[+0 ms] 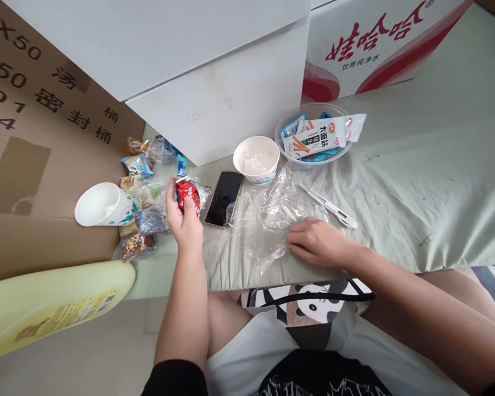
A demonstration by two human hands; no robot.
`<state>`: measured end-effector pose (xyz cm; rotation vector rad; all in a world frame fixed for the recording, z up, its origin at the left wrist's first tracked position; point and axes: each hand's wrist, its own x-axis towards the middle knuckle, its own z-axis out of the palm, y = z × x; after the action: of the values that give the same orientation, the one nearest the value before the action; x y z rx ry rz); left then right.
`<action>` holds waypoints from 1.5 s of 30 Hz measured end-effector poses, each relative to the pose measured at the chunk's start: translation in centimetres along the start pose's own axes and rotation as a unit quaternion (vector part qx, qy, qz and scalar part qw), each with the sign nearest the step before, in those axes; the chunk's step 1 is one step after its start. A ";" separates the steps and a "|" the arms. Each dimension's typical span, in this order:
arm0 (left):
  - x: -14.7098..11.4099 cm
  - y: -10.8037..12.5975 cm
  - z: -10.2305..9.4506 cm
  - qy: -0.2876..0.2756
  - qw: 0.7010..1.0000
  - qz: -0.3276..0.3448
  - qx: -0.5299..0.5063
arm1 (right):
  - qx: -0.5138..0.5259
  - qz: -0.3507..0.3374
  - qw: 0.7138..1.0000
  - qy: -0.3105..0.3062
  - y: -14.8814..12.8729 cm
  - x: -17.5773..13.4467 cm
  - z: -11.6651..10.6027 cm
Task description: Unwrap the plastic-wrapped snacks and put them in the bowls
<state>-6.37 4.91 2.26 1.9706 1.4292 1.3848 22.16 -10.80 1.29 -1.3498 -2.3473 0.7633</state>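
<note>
My left hand is closed around a red snack packet, in front of the other wrapped snacks. A small blue packet sticks up just above its fingers; whether the hand grips it too I cannot tell. My right hand lies low on the cloth with its fingers curled on the edge of a clear plastic bag. The fingertips are partly hidden. Several wrapped snacks are piled left of my left hand. Between the hands lies a black phone.
A paper bowl stands behind the plastic, beside a clear tub of snack packets. A white utility knife lies behind my right hand. At left are a tipped paper cup, a carton and a yellow jug. White boxes stand behind.
</note>
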 end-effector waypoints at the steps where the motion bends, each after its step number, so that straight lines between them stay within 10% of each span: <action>1: 0.2 -0.7 -0.1 0.006 0.999 0.011 0.042 | 0.000 -0.003 1.000 0.000 0.0 0.0 0.0; 9: -0.2 -0.8 1.5 -0.055 0.990 0.079 0.101 | 0.000 -0.011 1.000 -0.005 0.0 -0.1 -0.1; 16: 0.1 -0.3 -1.4 0.231 0.964 0.109 0.078 | -0.007 -0.010 1.000 -0.006 -0.1 -0.1 0.0; 40: -0.3 0.2 0.8 0.080 0.984 0.130 0.092 | -0.012 -0.019 1.000 0.011 -0.2 -0.1 0.0; 45: -0.7 0.6 0.9 0.059 0.985 0.148 0.067 | 0.055 -0.013 0.993 0.105 0.3 -0.3 -1.1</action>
<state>-5.29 4.29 1.88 2.2966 1.3523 1.5905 23.11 -10.63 1.99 -1.2835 -2.1247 0.6965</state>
